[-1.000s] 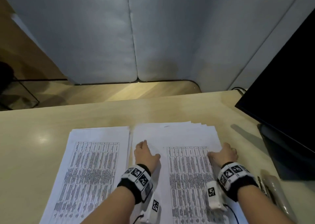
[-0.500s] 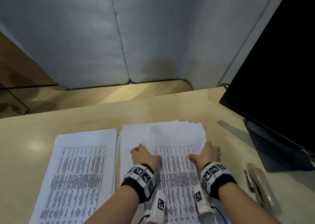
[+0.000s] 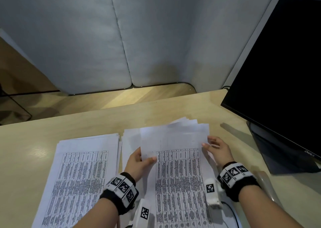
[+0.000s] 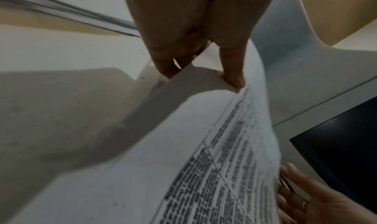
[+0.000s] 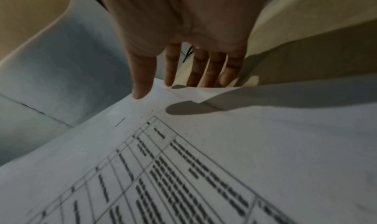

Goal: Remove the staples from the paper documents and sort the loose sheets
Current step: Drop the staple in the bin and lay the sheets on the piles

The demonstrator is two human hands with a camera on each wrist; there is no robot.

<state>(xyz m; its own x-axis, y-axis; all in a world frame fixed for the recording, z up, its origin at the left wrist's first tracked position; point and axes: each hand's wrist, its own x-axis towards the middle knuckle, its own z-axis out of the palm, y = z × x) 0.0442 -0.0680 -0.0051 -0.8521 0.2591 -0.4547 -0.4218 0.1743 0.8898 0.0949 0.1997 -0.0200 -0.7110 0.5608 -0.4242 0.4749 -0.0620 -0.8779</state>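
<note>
Now, change: half a second ago both hands lay flat on the right-hand pile; at this moment the top white printed sheet with a black table is lifted off it, its far end raised and bowed.
Meaning for the task: the sheet comes away on its own, so I judge it is loose and this is the sorting step; no staple can be made out in any view.
Left hand: pinches the sheet's left edge, thumb on top and fingers underneath, palm turned inward, wrist just above the paper.
Right hand: fingers straight and spread, fingertips touching the sheet's right edge; it steadies but does not clasp.
Right-hand pile of white sheets: fanned unevenly, lying near the middle of the pale wooden desk, under the lifted sheet.
Left-hand stack of printed white sheets: squared, just beside the other pile, toward the desk's left edge.
Black monitor: stands at the desk's right edge.
Metal stapling tool: lies untouched by the right wrist.
</note>
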